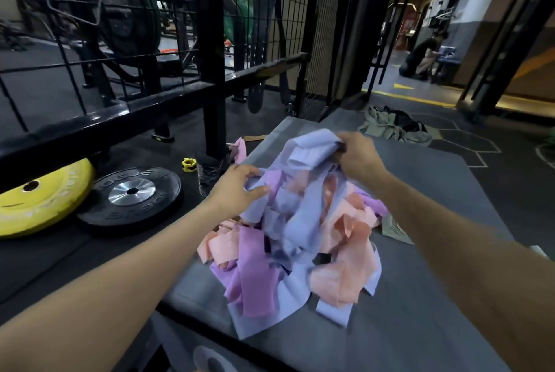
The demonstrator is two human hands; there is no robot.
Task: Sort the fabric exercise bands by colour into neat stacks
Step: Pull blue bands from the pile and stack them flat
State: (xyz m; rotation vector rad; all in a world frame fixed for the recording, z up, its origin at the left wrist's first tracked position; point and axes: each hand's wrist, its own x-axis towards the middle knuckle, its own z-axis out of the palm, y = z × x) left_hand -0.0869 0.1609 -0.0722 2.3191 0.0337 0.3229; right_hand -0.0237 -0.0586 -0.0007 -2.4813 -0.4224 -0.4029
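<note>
A tangled heap of fabric exercise bands [300,236] lies on a grey padded platform [420,311]. Light blue, purple [255,269] and peach [345,269] bands are mixed together. My right hand [357,155] grips a bunch of light blue bands [312,149] at the top of the heap and holds it raised. My left hand [237,188] is at the heap's left side, its fingers pinching a fold of blue band. One pink band [240,147] lies apart at the platform's far left edge.
A yellow weight plate [39,200] and a black one [132,194] lie on the floor to the left, by a yellow collar [188,165]. A black rack frame [210,71] stands behind. Clothing [393,125] lies at the platform's far end. A person crouches far right.
</note>
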